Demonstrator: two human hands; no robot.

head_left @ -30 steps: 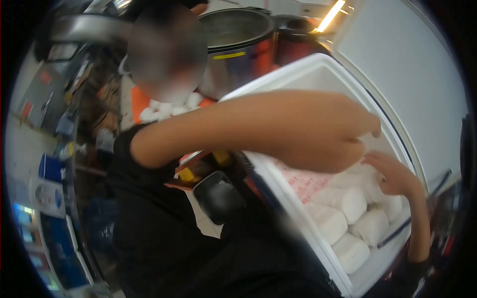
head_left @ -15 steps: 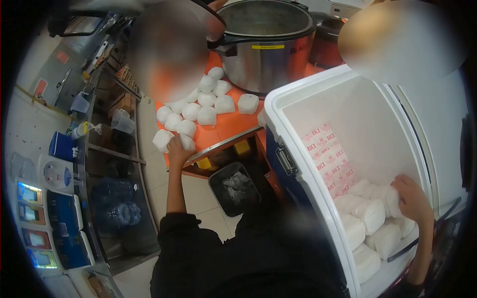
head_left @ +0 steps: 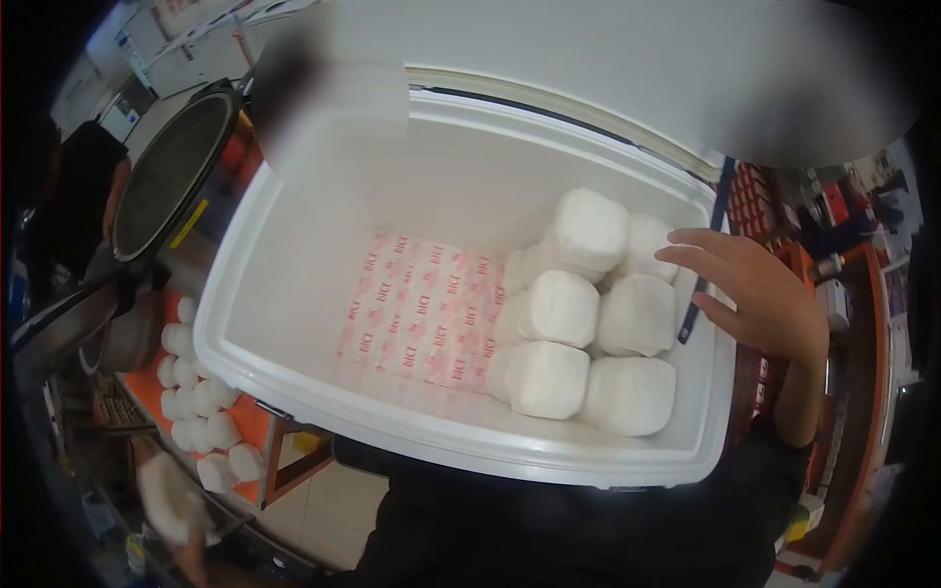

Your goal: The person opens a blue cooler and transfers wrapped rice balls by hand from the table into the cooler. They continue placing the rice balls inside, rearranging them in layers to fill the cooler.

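Note:
My left hand point(head_left: 199, 537), smeared by motion at the lower left, is closed on a white rounded bundle point(head_left: 167, 495), which sits beyond the cooler's near left corner. Over the right end of the cooler point(head_left: 221, 323), my right hand point(head_left: 750, 292) is open with fingers spread. Its fingertips are close to the rearmost white bundles point(head_left: 649, 245). Similar white bundles point(head_left: 591, 230) are stacked in the right half of the cooler. Sheets printed in red point(head_left: 417, 309) line the floor of its left half. A dark strap point(head_left: 708, 260) hangs inside, under my right hand.
Several more white bundles point(head_left: 201, 397) lie on the orange table point(head_left: 250, 421) at left. A large metal pot point(head_left: 167, 176) stands behind them. The cooler's lid point(head_left: 569, 59) is raised at the back. A person in dark clothes point(head_left: 88, 181) is at far left.
The view has swung right, over the cooler. My left hand has lifted a white bundle off the orange table. My right hand stays by the cooler's stacked bundles, its fingers now spread.

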